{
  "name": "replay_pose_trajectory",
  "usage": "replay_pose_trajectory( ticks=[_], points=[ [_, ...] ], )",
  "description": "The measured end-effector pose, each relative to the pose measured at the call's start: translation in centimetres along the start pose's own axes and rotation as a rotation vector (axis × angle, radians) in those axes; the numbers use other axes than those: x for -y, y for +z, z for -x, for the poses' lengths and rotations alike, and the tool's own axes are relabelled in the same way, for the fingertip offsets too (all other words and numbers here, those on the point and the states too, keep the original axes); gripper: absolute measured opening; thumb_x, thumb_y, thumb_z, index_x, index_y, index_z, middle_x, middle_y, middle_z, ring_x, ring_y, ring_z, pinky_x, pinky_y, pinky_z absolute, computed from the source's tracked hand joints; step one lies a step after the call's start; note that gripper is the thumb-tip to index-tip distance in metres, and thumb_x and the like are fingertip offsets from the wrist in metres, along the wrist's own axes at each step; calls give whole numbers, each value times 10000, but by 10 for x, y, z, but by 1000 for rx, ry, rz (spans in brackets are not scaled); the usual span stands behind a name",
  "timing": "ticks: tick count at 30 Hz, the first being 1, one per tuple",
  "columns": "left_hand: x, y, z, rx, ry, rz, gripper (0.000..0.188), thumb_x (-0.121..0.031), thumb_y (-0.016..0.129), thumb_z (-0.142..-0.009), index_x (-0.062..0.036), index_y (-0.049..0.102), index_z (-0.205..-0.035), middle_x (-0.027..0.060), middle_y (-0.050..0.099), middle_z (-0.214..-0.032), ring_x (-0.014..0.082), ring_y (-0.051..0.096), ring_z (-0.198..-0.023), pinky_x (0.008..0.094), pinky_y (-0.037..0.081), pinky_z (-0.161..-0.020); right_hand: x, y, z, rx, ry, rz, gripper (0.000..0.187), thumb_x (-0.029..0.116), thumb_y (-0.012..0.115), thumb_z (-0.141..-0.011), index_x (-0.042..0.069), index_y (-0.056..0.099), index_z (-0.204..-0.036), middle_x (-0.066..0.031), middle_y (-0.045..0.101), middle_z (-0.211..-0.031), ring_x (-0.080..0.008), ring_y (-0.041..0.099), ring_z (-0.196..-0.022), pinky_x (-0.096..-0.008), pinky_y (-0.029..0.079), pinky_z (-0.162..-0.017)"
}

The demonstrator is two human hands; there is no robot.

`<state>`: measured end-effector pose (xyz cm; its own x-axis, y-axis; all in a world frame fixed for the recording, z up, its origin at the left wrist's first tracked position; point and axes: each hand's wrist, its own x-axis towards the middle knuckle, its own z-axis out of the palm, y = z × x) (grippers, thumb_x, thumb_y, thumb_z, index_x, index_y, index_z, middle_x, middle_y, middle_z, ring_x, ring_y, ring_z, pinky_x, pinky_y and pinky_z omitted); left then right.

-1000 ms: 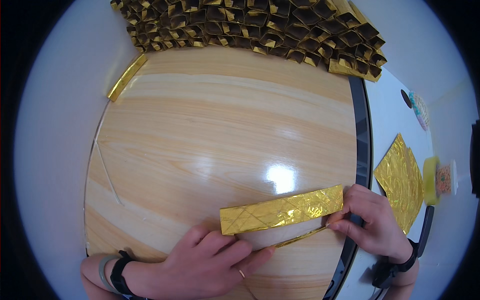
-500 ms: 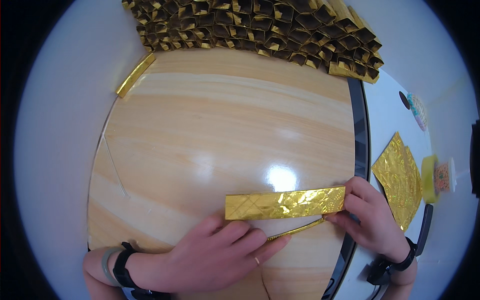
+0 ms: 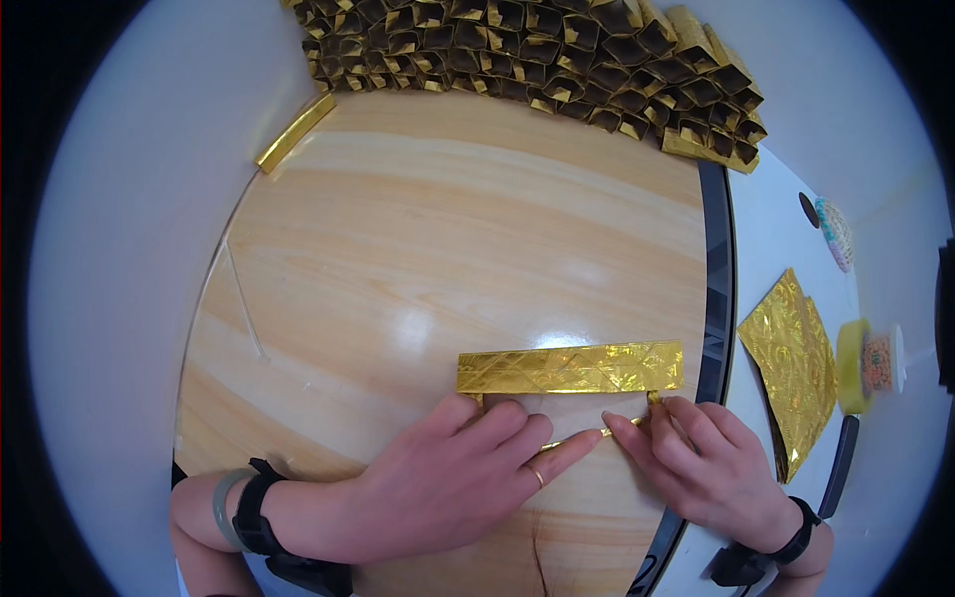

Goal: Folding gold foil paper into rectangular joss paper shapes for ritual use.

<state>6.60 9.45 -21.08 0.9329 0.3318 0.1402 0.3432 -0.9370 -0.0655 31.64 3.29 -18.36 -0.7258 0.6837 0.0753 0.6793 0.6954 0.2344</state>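
Note:
A gold foil paper piece (image 3: pixel 571 367), folded into a long narrow open form, sits on the near part of the wood-grain table. Its far wall stands up; the near edge shows as a thin strip between my hands. My left hand (image 3: pixel 438 483) pinches its left end and near edge, with some fingertips hidden behind the knuckles. At the other end my right hand (image 3: pixel 711 458) has bent fingers on the corner, its thumb along the near edge. Both hands are closed on the paper.
Stacked gold paper tubes (image 3: pixel 537 55) line the table's far side. A gold folded strip (image 3: pixel 295 133) lies at the far left edge. On the white surface at right are gold foil sheets (image 3: pixel 793 368), a yellow tape roll (image 3: pixel 852 366) and a lidded tub (image 3: pixel 880 361).
The gold paper's far wall has shifted slightly away from me. My right hand has moved from the piece's right end down to its near corner, its thumb now reaching left along the edge.

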Motion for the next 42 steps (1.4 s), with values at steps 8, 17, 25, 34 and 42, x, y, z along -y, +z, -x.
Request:
replay_pose_trajectory(
  ticks=[8,17,25,34,42],
  points=[
    [-1,-4,6,3,106,-234,598,-234,540,-748,-152,567,-1340,-42,379,-800,119,430,-819,289,294,-680,-3,-2,7,187,-3,60,557,101,583,-789,16,536,-1338,-73,515,-1020,-213,539,-1092,-282,442,-861],
    [1,-10,7,-7,151,-266,570,-241,567,-741,-105,595,-1294,-43,440,-866,98,463,-891,285,294,-707,13,-10,0,145,87,122,529,130,574,-794,26,558,-1312,-64,539,-1033,-209,553,-1108,-293,411,-918],
    [2,-8,12,1,187,-157,568,-230,565,-752,-61,582,-1294,-42,450,-910,104,448,-919,294,309,-716,16,-7,9,126,169,63,530,140,576,-777,67,578,-1301,-47,540,-1083,-186,545,-1150,-315,390,-964],
    [1,-9,14,-9,172,-171,579,-232,587,-744,-36,582,-1288,-39,476,-956,123,440,-913,300,315,-716,16,-4,10,100,192,83,552,134,574,-775,113,564,-1326,-34,530,-1031,-189,541,-1173,-345,360,-1034],
    [5,-15,32,4,139,-204,531,-233,619,-760,-49,605,-1258,-63,498,-996,111,447,-928,300,301,-692,11,-5,12,98,201,24,534,124,581,-778,87,569,-1310,-30,524,-1061,-198,538,-1203,-401,304,-1119]
  ],
)
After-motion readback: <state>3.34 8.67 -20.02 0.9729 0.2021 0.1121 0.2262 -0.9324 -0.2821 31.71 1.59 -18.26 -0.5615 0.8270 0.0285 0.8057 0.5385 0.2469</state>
